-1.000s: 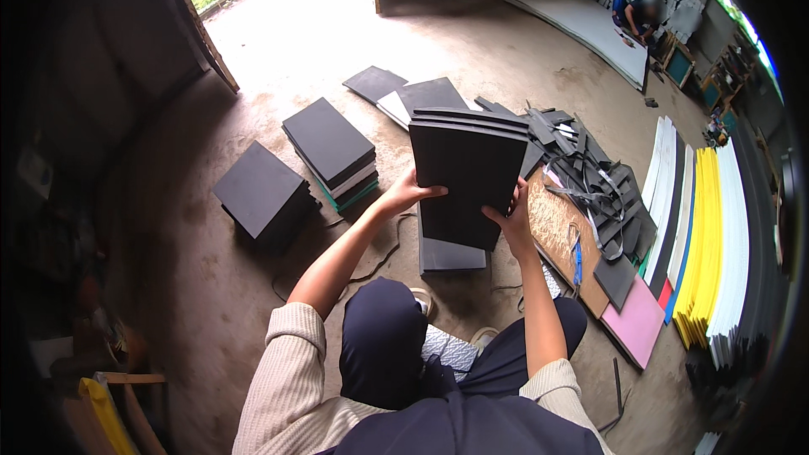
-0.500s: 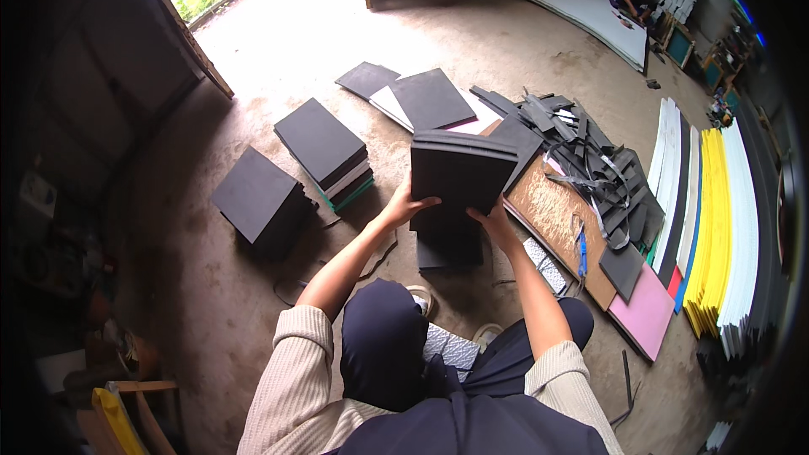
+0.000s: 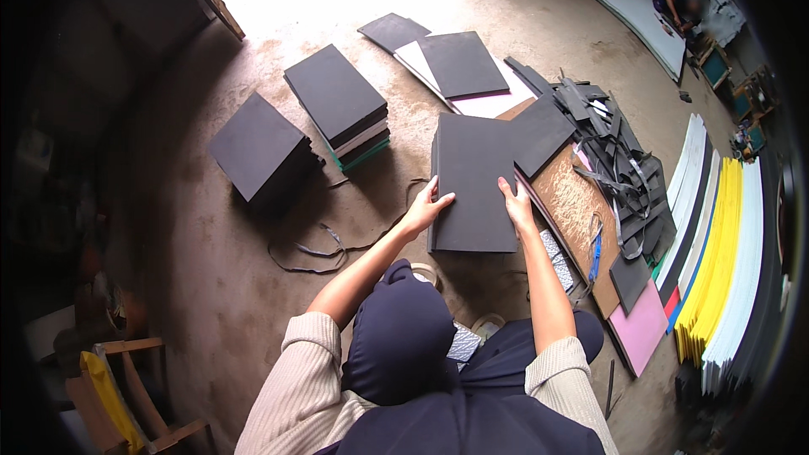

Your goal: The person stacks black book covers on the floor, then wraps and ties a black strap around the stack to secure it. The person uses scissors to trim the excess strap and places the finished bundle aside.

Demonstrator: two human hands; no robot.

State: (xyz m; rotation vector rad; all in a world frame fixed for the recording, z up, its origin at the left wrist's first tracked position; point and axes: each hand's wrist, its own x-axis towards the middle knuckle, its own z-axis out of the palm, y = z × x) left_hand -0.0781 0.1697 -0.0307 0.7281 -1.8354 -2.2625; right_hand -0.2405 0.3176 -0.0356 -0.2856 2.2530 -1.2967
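Between my hands is a stack of black foam sheets (image 3: 479,156), lying level with its broad face up in front of my knees. My left hand (image 3: 430,206) grips its left edge, thumb on the top sheet and fingers against the side. On the opposite edge, my right hand (image 3: 516,205) presses its thumb over the top, with the other fingers mostly hidden. Whatever supports the stack is hidden under it. To the left stand a black sheet stack (image 3: 257,147) and a taller stack (image 3: 337,93) with white and green layers low down.
A brown board (image 3: 573,194) on the right carries a heap of black offcuts (image 3: 624,168). Loose black sheets (image 3: 463,63) lie beyond. A black strap (image 3: 316,268) curls across the floor. Yellow sheets (image 3: 712,244) line the far right; a person (image 3: 678,8) works at the back.
The stack in my hands was tilted up with its edge showing; now it lies flat and lower. My hands have come down with it, and the view has tipped downward.
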